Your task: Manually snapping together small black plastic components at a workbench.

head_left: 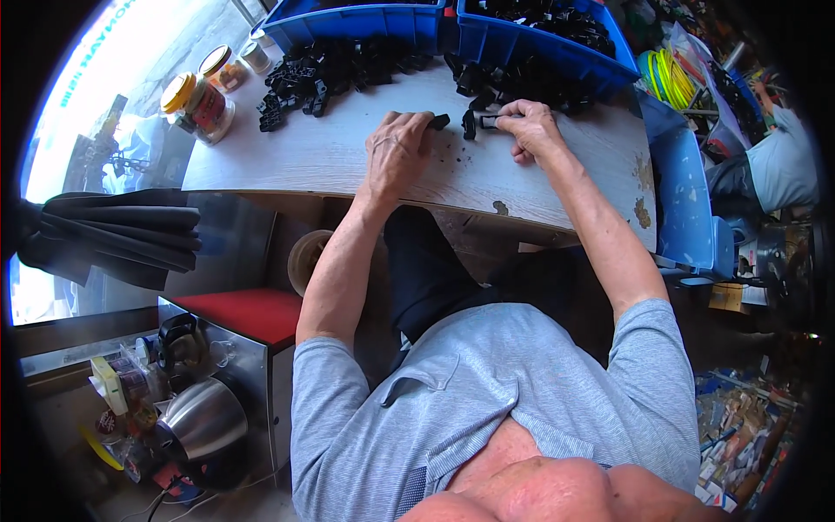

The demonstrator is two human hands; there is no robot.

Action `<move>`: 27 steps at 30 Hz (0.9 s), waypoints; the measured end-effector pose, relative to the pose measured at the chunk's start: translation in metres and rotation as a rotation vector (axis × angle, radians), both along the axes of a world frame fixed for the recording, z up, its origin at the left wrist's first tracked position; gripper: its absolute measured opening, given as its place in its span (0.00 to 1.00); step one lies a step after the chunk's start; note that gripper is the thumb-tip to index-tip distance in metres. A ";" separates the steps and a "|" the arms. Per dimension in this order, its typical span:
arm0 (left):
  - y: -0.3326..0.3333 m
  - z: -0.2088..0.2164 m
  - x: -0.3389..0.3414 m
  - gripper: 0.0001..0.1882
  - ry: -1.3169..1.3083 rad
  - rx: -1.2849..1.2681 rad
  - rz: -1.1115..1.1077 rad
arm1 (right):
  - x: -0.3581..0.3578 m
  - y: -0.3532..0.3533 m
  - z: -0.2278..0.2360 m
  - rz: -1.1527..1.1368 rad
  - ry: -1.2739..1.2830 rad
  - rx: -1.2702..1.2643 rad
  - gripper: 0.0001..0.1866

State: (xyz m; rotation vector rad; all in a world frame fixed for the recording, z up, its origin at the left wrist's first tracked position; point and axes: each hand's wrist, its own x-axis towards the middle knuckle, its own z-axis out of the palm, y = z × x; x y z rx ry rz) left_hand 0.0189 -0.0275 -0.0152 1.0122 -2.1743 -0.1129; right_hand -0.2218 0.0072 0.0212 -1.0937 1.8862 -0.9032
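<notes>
My left hand point(400, 150) is closed around a small black plastic part point(439, 122), whose end sticks out past the fingertips. Facing it, my right hand point(532, 130) pinches a slim part with a grey, shiny face point(491, 123) between thumb and fingers. Another small black piece point(469, 124) stands just left of that, between the hands; whether it touches the grey part I cannot tell. Dark crumbs point(457, 160) lie on the pale wooden table point(304, 161) below. Beyond the hands spread a left heap of black plastic parts point(326, 74) and a right heap point(522, 83).
Two blue bins point(357, 26) point(557, 48) with black parts stand at the table's back. Jars with a yellow lid point(204, 109) and an orange lid point(224, 70) sit at the left. A blue tub point(687, 191) stands right of the table. A metal kettle point(204, 418) is at lower left.
</notes>
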 end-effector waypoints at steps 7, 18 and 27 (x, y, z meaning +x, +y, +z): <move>0.013 0.000 -0.003 0.14 0.256 0.002 -0.028 | -0.001 0.031 0.020 -0.053 -0.184 0.088 0.16; 0.026 0.006 -0.054 0.13 0.141 0.019 -0.168 | -0.005 0.035 0.010 0.094 -0.031 0.102 0.18; 0.014 0.005 -0.067 0.13 0.010 0.026 -0.344 | -0.015 0.039 -0.003 0.127 -0.083 0.077 0.18</move>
